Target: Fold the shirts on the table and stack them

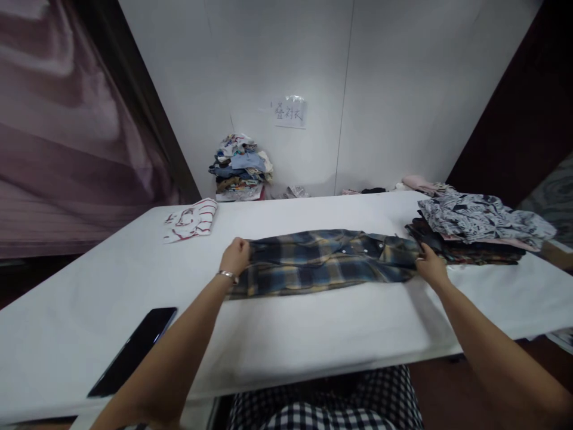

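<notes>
A blue and yellow plaid shirt (322,260) lies folded into a long strip across the middle of the white table (313,334). My left hand (235,257), with a bracelet on the wrist, is closed on the shirt's left end. My right hand (430,266) grips the shirt's right end, near the collar, fingers curled on the cloth. Both arms reach out from the near edge of the table.
A pile of patterned clothes (478,230) sits at the table's right. A red-striped white garment (192,220) lies at the back left. A black phone (134,351) rests near the front left edge. Another heap of clothes (242,168) stands against the wall under a paper sign (290,112).
</notes>
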`<state>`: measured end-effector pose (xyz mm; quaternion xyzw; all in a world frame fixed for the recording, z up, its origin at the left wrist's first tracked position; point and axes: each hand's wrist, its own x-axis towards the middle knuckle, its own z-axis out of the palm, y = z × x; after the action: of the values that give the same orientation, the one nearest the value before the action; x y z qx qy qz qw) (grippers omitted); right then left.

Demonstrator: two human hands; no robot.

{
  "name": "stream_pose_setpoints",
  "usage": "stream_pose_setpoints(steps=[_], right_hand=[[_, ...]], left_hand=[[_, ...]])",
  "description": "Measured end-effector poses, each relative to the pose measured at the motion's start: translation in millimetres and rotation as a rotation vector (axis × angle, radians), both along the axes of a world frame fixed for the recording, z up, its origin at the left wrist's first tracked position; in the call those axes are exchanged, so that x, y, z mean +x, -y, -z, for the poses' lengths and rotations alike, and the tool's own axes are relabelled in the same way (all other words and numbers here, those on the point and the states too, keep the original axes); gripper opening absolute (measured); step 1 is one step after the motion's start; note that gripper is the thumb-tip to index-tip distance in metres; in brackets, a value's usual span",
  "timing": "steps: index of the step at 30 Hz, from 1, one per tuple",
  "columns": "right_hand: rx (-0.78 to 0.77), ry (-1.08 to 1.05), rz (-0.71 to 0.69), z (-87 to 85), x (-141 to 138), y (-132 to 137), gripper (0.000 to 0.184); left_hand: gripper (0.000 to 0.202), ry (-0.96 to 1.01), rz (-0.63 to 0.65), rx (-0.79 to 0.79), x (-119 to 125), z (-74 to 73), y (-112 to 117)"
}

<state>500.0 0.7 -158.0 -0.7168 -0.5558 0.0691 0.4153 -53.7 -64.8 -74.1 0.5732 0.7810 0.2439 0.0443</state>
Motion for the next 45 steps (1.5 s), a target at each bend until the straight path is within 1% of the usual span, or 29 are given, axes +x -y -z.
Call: stream_pose_setpoints(steps=[2,4,6,8,10,12,14,15,17,19,20,21,22,23,24,25,26,27,28,29,30,31,33,35,37,39,42,44,45], right_hand=[[0.046,0.082,-0.059,-8.1,-15.1,8.7,0.060],[0.073,-0.042,-0.216,-17.3,-44.7,17.1,0.051],[-0.028,-0.305,-0.425,-24.3,-83.2,25.4,0.045],[-0.207,-0.533,-0.562,-27.7,-121.6,34.2,0.047],[-0.409,-0.669,-0.631,-27.4,-152.3,43.2,0.047],[-0.575,-0.733,-0.724,-24.6,-172.1,50.2,0.041],[-0.687,-0.754,-0.858,-22.9,-182.7,51.3,0.035],[-0.724,-0.749,-0.922,-24.2,-185.7,48.3,0.034],[-0.747,-0.710,-1.020,-34.6,-189.8,33.3,0.037],[-0.653,-0.685,-1.045,-56.5,-193.4,6.8,0.051],[-0.563,-0.699,-1.028,-70.5,-195.4,-9.5,0.059],[-0.421,-0.739,-0.963,-85.0,-197.4,-26.2,0.063],[-0.292,-0.773,-0.902,-98.3,-199.4,-42.0,0.065],[-0.195,-0.795,-0.835,-109.0,-201.1,-55.6,0.065],[-0.152,-0.790,-0.769,-115.9,-202.3,-65.7,0.064],[-0.156,-0.751,-0.725,-118.1,-202.6,-71.7,0.062],[-0.201,-0.672,-0.707,-115.4,-201.8,-73.4,0.059],[-0.261,-0.537,-0.719,-108.1,-199.6,-71.3,0.053],[-0.318,-0.373,-0.751,-97.1,-196.0,-66.1,0.047],[-0.356,-0.204,-0.787,-83.6,-191.1,-58.8,0.041],[-0.375,-0.041,-0.814,-69.0,-185.1,-50.6,0.035],[-0.384,0.070,-0.821,-54.8,-178.6,-42.5,0.031],[-0.386,0.196,-0.794,-31.4,-165.6,-29.3,0.030],[-0.375,0.291,-0.734,-18.0,-156.4,-21.3,0.033],[-0.363,0.370,-0.694,-13.9,-152.7,-16.1,0.030],[-0.316,0.405,-0.713,-16.8,-153.3,-9.0,0.026],[-0.114,0.348,-0.884,-28.1,-154.9,13.6,0.025],[0.011,0.289,-1.040,-36.0,-152.9,36.4,0.025],[0.038,0.268,-1.111,-39.0,-150.7,48.9,0.025]], left_hand=[[0.017,0.241,-0.023,0.094,0.1,-18.7,13.2],[0.015,0.438,0.032,0.193,8.4,-35.7,31.5],[0.018,0.623,0.118,0.298,23.5,-50.2,53.9],[0.022,0.791,0.225,0.335,41.0,-61.8,79.0],[0.024,0.926,0.324,0.284,56.0,-69.8,104.5],[0.025,1.033,0.398,0.173,65.6,-74.1,125.9],[0.025,1.111,0.439,0.053,68.5,-77.1,136.1],[0.025,1.132,0.441,0.008,67.4,-79.6,134.5],[0.026,1.134,0.421,0.016,59.7,-89.6,114.4],[0.024,1.116,0.405,0.179,46.3,-107.7,71.9],[0.021,1.123,0.439,0.329,38.4,-118.6,44.5],[0.018,1.147,0.470,0.483,30.6,-128.9,15.3],[0.023,1.172,0.493,0.548,23.4,-137.3,-13.6],[0.030,1.177,0.477,0.536,17.7,-142.1,-40.0],[0.036,1.128,0.385,0.475,13.9,-142.0,-62.0],[0.042,1.012,0.295,0.419,12.3,-136.1,-78.3],[0.047,0.960,0.250,0.379,12.9,-124.3,-88.1],[0.053,0.910,0.227,0.341,15.3,-107.0,-91.5],[0.051,0.842,0.228,0.273,19.0,-85.4,-89.0],[0.043,0.618,0.262,0.157,23.3,-61.1,-81.6],[0.037,0.392,0.354,0.051,27.5,-36.0,-70.7],[0.035,0.203,0.438,0.003,31.2,-11.8,-57.8],[0.029,0.133,0.511,-0.047,35.6,28.2,-31.3],[0.029,0.059,0.555,-0.063,35.6,53.7,-10.8],[0.031,-0.066,0.576,-0.072,32.2,66.4,0.6],[0.032,-0.183,0.567,-0.079,27.5,70.5,5.2],[0.031,-0.254,0.525,-0.066,23.9,67.9,9.1],[0.033,-0.267,0.546,-0.021,26.8,63.6,13.4],[0.038,-0.267,0.580,0.006,30.0,61.4,15.8]])
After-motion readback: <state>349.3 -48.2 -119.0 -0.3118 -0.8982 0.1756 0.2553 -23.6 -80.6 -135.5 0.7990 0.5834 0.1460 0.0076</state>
